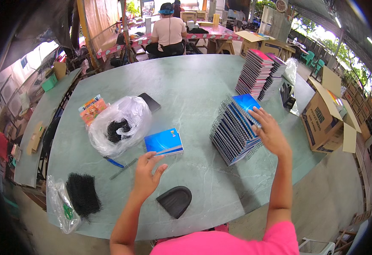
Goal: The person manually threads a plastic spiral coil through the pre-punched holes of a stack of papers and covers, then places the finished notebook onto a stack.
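My left hand [147, 175] is open, thumb apart from the fingers. Its fingertips are at the near edge of a small pile of blue-covered notebooks [162, 141] with no coil visible on them. On the right, my right hand [272, 132] lies with stretched fingers over the top right corner of a tall stack of blue spiral notebooks [237, 134]. Black coils stick out along the stack's sides. A single loose black coil [123, 169] lies left of my left hand, beside a blue pen-like tool [113, 162].
A clear plastic bag [133, 112] holds black coils; more coils [84, 194] lie front left. A black curved pad [175, 201] is near the front edge. Pink-covered notebooks [254, 70] are stacked behind, with an opened carton [322, 117] at right. A person [168, 32] sits farther back.
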Motion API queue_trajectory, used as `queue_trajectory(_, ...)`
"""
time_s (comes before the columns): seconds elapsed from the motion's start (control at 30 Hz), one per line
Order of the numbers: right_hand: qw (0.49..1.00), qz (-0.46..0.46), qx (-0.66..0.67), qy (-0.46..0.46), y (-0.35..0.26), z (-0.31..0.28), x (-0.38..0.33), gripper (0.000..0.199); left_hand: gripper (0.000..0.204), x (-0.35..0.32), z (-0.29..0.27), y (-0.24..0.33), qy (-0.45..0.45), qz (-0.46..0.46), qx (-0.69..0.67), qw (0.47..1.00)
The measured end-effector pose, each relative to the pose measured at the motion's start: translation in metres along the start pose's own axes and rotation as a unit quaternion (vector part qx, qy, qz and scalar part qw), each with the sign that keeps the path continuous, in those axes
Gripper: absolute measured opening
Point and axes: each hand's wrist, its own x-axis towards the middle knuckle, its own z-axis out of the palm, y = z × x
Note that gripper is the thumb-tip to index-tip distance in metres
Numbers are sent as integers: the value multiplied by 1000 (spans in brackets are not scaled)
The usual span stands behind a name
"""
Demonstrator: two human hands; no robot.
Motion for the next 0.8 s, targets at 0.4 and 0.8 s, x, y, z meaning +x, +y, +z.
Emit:
queue_trajectory(0.4, 997, 20, -75, 13, -20, 17, -7, 50, 24, 10, 12, -31, -37, 86, 105, 990)
queue_trajectory(0.8, 979, -202, 28, 5, -95, 95, -14, 27, 31, 8, 55, -76, -69, 115, 300, 945)
